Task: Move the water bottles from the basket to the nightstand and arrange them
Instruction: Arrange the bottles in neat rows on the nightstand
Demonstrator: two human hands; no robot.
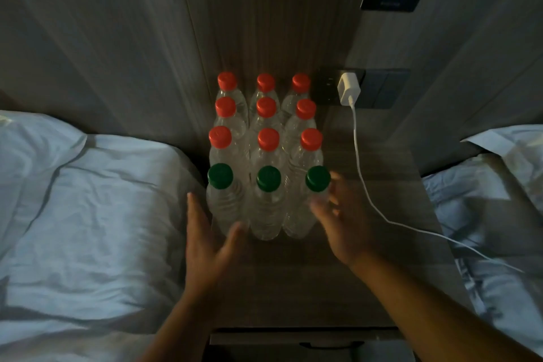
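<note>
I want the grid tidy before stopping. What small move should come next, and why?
Probably nudge the right-hand green-capped clear plastic bottle leftward with the right hand, while the left hand steadies the row. It appears to sit slightly outside the red-capped bottle behind it.

Both hands point(205, 241) point(343, 226) outstretched, fingers spread
</note>
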